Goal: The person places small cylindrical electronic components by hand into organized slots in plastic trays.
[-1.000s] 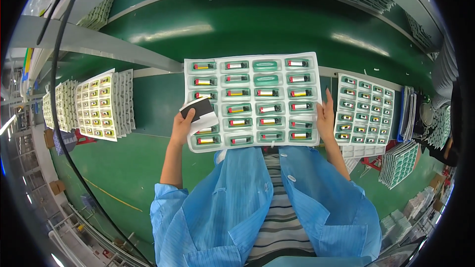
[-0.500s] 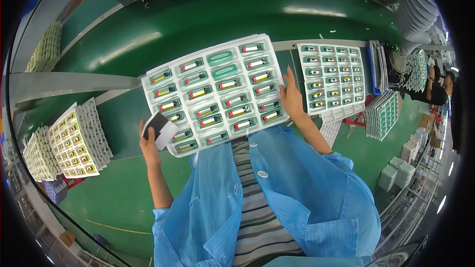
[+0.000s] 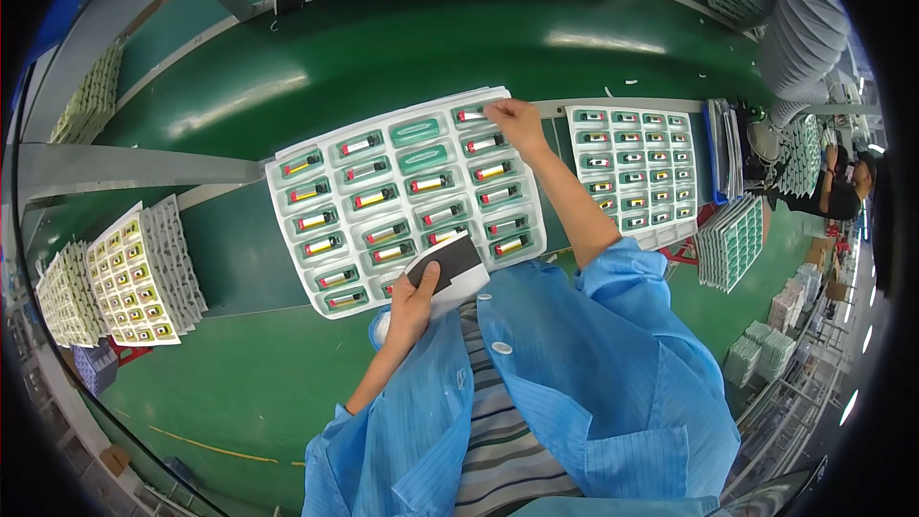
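In front of me a white moulded tray (image 3: 276,193) with rows of green-bottomed pockets rests on more trays. Most of its pockets hold a small battery-like piece (image 3: 375,197) in red, white, yellow and black; two pockets near the top show only green. My left hand (image 3: 414,304) grips a black-and-white sheet (image 3: 458,273), thumb on top, over the tray's near edge. With fingertips pinched, my right hand (image 3: 518,124) is at the far right corner pocket, against the end of the piece there. Whatever is between those fingers is hidden.
A second filled tray (image 3: 635,170) lies on the right, near blue-edged folders (image 3: 720,148). Stacked trays stand at the left (image 3: 134,273) and lower right (image 3: 732,241). A grey post (image 3: 144,161) juts in from the left. A person (image 3: 833,182) sits far right.
My left hand has brought the sheet rightward from the tray's left edge to its near middle. My right hand has moved up from the right edge to the far corner, its fingers closing into a pinch.
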`<action>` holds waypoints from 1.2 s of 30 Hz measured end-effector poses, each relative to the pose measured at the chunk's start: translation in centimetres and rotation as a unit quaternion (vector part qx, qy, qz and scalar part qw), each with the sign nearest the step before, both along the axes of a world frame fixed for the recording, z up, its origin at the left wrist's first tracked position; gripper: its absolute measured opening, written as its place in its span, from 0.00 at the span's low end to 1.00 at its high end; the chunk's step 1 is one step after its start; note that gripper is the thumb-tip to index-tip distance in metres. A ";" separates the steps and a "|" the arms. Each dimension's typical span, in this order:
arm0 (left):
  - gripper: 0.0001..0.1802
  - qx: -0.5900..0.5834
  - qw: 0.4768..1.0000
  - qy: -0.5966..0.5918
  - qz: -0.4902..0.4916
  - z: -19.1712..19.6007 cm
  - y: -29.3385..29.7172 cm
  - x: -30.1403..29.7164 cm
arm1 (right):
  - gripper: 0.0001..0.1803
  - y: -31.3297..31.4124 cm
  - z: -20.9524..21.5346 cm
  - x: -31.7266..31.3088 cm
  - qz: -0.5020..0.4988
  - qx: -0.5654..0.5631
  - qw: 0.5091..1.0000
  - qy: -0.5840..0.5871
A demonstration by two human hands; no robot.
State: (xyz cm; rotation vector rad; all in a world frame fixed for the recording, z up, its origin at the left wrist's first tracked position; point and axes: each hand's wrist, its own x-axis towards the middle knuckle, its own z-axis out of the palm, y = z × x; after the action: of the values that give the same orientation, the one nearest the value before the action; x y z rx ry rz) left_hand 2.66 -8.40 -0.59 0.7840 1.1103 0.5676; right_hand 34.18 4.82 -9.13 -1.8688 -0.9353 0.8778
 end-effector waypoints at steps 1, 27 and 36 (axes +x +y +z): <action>0.21 0.009 1.000 -0.005 -0.012 0.0 -0.1 0.0 | 0.13 0.4 -0.1 -0.3 0.001 -0.004 1.000 0.000; 0.15 -0.104 0.988 -0.038 0.111 0.4 3.1 -2.1 | 0.06 0.3 -0.6 -4.4 -0.098 0.020 0.954 -0.282; 0.16 -0.081 0.991 -0.003 0.106 1.7 3.9 -1.4 | 0.08 1.9 0.0 -3.6 -0.001 -0.135 0.925 -0.356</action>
State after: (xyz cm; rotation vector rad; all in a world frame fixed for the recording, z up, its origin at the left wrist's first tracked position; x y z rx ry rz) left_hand 1.22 -4.53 1.12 0.5263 1.2259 0.6484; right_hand 30.54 6.71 -9.12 -2.4959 -1.2820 0.3099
